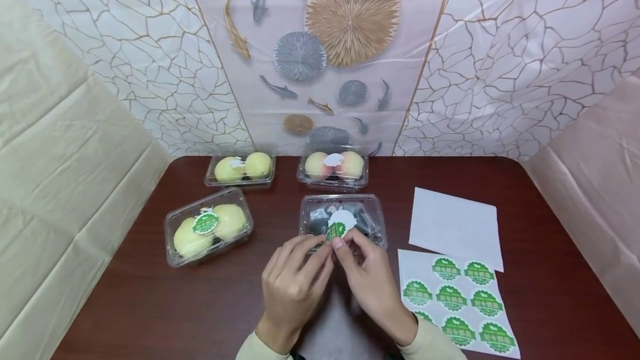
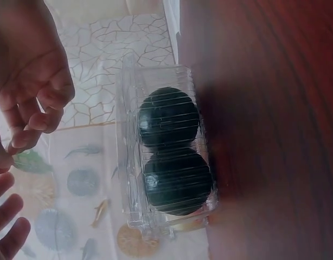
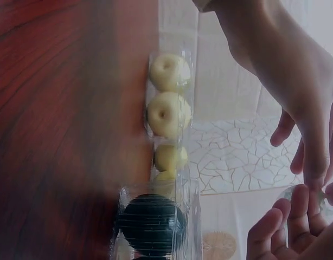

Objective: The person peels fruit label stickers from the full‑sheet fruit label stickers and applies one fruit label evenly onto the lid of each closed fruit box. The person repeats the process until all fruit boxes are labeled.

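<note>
My left hand (image 1: 295, 282) and right hand (image 1: 370, 279) meet at the fingertips, pinching a small green-and-white sticker (image 1: 335, 230) between them. The sticker stands tilted above a clear plastic clamshell box (image 1: 377, 204). Inside that box lie two dark green, round, glossy fruits (image 2: 177, 181), seen through the ribbed side in the left wrist view. A white round patch (image 1: 345, 218) shows on its lid behind the sticker. In the right wrist view, fingers of both hands hide most of the sticker (image 3: 288, 192).
To the left, a clear box of pale yellow fruit (image 1: 230, 221) bears a green sticker (image 1: 205, 222). Further back stand boxes of yellow fruit (image 1: 258, 165) and peaches (image 1: 316, 165), each with a white patch. A sticker sheet (image 1: 470, 315) and white paper (image 1: 455, 221) lie on the right.
</note>
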Tool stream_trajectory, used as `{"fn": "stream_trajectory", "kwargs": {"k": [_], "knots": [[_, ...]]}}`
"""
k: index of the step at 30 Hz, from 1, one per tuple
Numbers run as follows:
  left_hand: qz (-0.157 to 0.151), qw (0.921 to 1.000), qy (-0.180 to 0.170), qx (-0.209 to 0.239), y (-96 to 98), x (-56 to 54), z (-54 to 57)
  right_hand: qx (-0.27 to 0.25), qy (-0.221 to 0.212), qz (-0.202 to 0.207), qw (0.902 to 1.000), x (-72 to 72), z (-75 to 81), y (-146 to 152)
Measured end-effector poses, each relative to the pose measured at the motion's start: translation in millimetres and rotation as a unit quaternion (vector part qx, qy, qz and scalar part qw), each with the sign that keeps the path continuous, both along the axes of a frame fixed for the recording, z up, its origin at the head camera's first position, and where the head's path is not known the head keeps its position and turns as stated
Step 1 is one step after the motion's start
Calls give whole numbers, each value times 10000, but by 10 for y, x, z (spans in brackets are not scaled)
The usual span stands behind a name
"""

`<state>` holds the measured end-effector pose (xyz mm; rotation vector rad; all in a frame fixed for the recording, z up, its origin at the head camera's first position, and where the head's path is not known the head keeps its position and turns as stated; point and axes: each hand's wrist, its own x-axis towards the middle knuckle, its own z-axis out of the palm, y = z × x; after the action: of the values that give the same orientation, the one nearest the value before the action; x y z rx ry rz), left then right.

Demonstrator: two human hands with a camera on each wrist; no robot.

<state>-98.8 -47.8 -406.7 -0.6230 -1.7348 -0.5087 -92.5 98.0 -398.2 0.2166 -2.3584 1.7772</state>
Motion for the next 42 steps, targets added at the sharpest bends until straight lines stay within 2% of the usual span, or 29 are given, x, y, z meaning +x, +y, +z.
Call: {"fn": "stream_trajectory", "kwargs": {"k": [5,9,11,13,14,15,17,19,20,21,23,25,28,30,34,42], "knots": [[-183,9996,-20,-214,-15,-7,-16,36,20,-137,9999,11,-10,10],[-457,9978,-343,-342,-35,5,-65,-67,-23,-156,9999,26,-28,38],[-608,9954,-690,-267,-41,17,-90,-194,-102,-70,9997,34,-44,62],[-935,9865,-1340,98,-45,34,-104,-295,-193,124,9993,41,-63,94],[-1183,9764,-1758,421,-46,40,-104,-340,-234,263,9988,41,-73,114],[-1444,9609,-2213,832,-49,40,-100,-332,-251,408,9983,43,-82,135],[-1857,9180,-3030,1758,-64,27,-76,-229,-226,750,9967,38,-101,183],[-2040,8708,-3714,2495,-95,3,-38,-11,-117,1059,9943,30,-118,233],[-2033,8532,-3991,2674,-114,-13,-20,147,-17,1190,9928,25,-126,257],[-1942,8404,-4265,2721,-132,-25,-4,303,81,1303,9910,20,-126,281],[-1729,8277,-4675,2576,-162,-39,12,729,284,1433,9866,8,-128,330],[-1571,8221,-4938,2358,-177,-45,-8,1167,435,1539,9802,-7,-126,380],[-1365,8233,-5081,2128,-166,-49,-63,1770,448,1545,9710,-31,-121,455],[-1294,8218,-5152,2061,-153,-52,-98,1974,341,1467,9687,-50,-126,496],[-1302,8181,-5226,2013,-123,-61,-126,2019,197,996,9741,-87,-147,542],[-1372,8119,-5270,2105,-74,-97,-112,1738,350,355,9835,-137,-183,539]]}}
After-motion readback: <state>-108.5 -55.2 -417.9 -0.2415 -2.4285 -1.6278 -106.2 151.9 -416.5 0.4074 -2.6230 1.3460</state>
